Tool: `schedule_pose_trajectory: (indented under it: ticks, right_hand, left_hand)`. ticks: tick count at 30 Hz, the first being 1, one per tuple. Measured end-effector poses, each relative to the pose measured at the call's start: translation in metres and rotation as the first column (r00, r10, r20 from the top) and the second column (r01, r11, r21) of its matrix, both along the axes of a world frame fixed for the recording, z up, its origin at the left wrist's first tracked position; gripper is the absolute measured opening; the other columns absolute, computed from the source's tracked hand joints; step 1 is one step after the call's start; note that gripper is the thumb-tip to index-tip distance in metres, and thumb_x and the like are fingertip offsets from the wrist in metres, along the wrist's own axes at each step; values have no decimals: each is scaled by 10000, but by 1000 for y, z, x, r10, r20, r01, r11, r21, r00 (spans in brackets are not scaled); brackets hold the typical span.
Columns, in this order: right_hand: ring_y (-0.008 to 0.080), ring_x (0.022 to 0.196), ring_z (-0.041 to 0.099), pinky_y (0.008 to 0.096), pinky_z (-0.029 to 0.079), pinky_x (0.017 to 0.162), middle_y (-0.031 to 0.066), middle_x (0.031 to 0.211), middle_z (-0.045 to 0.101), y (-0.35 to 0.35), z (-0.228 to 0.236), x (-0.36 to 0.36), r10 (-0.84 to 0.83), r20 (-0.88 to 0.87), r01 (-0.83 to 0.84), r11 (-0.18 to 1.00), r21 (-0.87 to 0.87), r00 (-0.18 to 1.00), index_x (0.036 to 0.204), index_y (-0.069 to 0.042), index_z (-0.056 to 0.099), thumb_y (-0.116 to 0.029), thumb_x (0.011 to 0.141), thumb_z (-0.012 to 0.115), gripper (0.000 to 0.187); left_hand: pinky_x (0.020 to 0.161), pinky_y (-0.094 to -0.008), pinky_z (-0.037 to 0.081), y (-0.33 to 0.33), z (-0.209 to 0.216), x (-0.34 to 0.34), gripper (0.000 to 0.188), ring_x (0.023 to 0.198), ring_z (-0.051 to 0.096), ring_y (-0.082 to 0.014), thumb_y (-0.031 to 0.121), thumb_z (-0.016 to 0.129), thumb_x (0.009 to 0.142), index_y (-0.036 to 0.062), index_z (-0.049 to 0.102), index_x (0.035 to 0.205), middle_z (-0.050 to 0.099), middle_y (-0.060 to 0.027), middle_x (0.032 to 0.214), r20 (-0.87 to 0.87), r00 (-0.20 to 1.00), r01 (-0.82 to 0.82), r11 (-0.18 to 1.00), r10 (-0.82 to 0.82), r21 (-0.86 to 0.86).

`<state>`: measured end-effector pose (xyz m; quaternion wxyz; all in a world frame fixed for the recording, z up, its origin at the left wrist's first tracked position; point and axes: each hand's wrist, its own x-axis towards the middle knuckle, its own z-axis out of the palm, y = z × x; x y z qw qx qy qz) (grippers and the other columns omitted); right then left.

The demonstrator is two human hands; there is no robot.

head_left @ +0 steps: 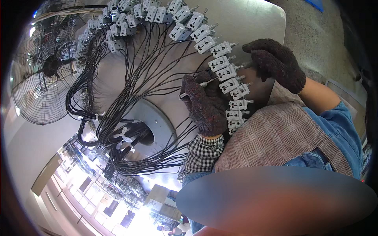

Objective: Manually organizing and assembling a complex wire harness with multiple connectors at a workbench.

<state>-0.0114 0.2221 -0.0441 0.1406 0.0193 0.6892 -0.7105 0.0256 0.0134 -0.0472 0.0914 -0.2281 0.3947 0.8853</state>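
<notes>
We note the left hand [204, 104], in a dark knitted glove, with its fingers curled shut around a slim metal tool [197, 87] whose tip points toward two o'clock, at the nearest white connector blocks [230, 84]. The right hand [275, 63], gloved alike, sits at about three o'clock of that spot; its fingers are folded down against the pins of a block, apparently to steady it, though we cannot tell whether they pinch anything. The blocks run in an arc along the edge of a grey round table [252, 23], from five o'clock up to eleven. Black wires [138, 98] fan from them to a tied bundle at the centre. A wire-guarded fan [47, 67] stands at nine o'clock.
</notes>
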Motion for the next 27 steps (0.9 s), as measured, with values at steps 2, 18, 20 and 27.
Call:
schedule_pose_trajectory:
  ticks: [2,18,20,27]
  right_hand:
    - [106,518,560,259,466,481,65,735,601,0,3,-1,9,101,-7,1000,-21,995,1137,-50,594,-264,938,545,296]
    - [119,558,574,259,478,514,63,794,617,1,-4,-1,39,112,-36,999,-29,993,1189,-67,573,-269,952,517,317]
    - [121,690,604,252,507,584,75,980,616,1,-12,1,31,-243,-30,1000,8,970,1225,-85,554,-232,955,511,311]
    - [124,817,595,266,521,655,61,1135,573,8,-1,-1,162,-30,-159,983,97,986,1250,-85,532,-178,950,517,315]
  left_hand:
    - [730,-464,576,2,0,-1,499,944,623,-348,512,378,950,62,492,1133,578,-227,1138,-12,1000,-13,997,12,-73]
    - [751,-446,571,5,8,0,344,946,616,-268,394,473,955,78,529,1077,596,-98,1027,-27,994,-105,994,106,29]
    - [751,-466,571,6,10,0,345,939,619,-284,400,463,957,82,531,1074,598,-119,1035,-27,991,-127,992,128,16]
    - [753,-482,564,13,23,-3,340,917,627,-297,381,430,973,76,524,1089,594,-153,1049,-31,999,-27,989,32,146]
